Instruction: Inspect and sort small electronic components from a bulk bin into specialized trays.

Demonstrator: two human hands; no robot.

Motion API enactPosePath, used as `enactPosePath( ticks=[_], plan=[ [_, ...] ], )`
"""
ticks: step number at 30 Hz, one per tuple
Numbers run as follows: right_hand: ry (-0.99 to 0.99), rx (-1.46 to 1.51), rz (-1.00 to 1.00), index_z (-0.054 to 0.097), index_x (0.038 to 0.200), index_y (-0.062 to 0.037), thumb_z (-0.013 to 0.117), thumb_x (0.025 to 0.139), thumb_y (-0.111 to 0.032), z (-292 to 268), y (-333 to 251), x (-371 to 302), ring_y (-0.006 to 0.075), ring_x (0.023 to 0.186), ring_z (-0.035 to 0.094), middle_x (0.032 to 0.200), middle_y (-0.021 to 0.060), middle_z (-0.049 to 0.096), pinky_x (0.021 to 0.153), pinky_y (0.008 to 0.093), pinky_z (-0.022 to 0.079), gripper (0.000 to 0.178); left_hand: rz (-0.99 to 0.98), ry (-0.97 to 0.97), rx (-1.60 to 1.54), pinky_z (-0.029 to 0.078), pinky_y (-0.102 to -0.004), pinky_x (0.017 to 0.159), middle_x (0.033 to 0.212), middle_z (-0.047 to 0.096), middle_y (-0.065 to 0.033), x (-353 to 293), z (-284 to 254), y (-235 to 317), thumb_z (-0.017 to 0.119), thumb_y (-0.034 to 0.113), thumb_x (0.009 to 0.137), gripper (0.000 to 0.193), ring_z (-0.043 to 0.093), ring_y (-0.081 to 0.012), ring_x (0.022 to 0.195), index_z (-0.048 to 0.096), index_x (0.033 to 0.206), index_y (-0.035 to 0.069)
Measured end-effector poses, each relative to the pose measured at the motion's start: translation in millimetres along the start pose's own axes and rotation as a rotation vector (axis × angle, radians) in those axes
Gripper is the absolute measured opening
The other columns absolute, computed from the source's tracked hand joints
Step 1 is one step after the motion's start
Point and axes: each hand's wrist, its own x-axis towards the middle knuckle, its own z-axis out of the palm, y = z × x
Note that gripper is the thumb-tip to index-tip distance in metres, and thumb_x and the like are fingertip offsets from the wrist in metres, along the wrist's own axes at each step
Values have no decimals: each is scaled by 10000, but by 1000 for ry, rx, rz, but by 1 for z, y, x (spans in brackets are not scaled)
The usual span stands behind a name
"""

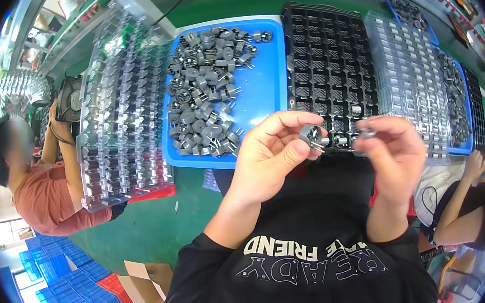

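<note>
Between the thumb and fingers of my left hand (pixel 272 157) is a round grey part with metal pins (pixel 311 135), its open face turned to the right. My right hand (pixel 397 151) pinches a small metal piece (pixel 367 133) a short way to the right of it. Both hands are raised over the near end of a black tray (pixel 325 44) divided into rows of cells. Small silvery cylinders (pixel 356 109) sit in a few of its near cells. A blue tray (pixel 273 78) left of the black one carries a heap of similar grey parts (pixel 204 91).
Stacked clear plastic trays (pixel 124 104) stand at the left, with more clear trays (pixel 407 77) at the right. One person (pixel 47 188) works at the left, another (pixel 482 210) at the right. Blue crates (pixel 80 290) and an open cardboard box (pixel 144 283) are on the lower left.
</note>
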Motion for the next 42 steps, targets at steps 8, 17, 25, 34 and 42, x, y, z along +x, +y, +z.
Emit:
enactPosePath(
  ticks=[8,17,25,34,42],
  plan=[
    [-155,-384,-512,745,1034,7,856,769,-22,29,-3,11,245,826,724,946,140,746,722,312,578,288,52,-24,-161,566,-292,896,1146,694,-86,-11,15,-6,728,114,962,403,677,-136,1006,596,1312,-34],
    [-175,-365,-557,760,1042,-32,870,761,-110,35,5,13,224,834,702,949,96,732,710,297,555,311,78,-34,-124,550,-288,899,1145,693,-81,-11,10,-4,738,110,956,395,676,-133,1015,605,1298,-36],
    [-199,-398,-500,765,1036,-40,868,764,-86,36,6,4,220,836,680,936,77,714,718,308,543,295,-1,38,-17,552,-316,923,1166,703,-142,-22,7,-3,807,183,904,441,685,-183,1055,615,1230,-43],
    [-252,-356,-326,694,866,-29,826,747,-14,17,32,-38,241,770,658,887,120,689,681,334,528,178,-26,25,80,570,-326,926,1282,636,-179,-60,2,-34,761,-72,867,378,685,-198,1060,602,1206,-26],
    [-112,-1190,-274,676,833,-47,742,787,-26,-45,18,5,315,862,612,863,90,653,768,399,483,83,17,269,350,506,-253,742,942,634,-53,-77,-13,-36,746,-103,838,253,603,-90,804,568,949,39]
  ],
)
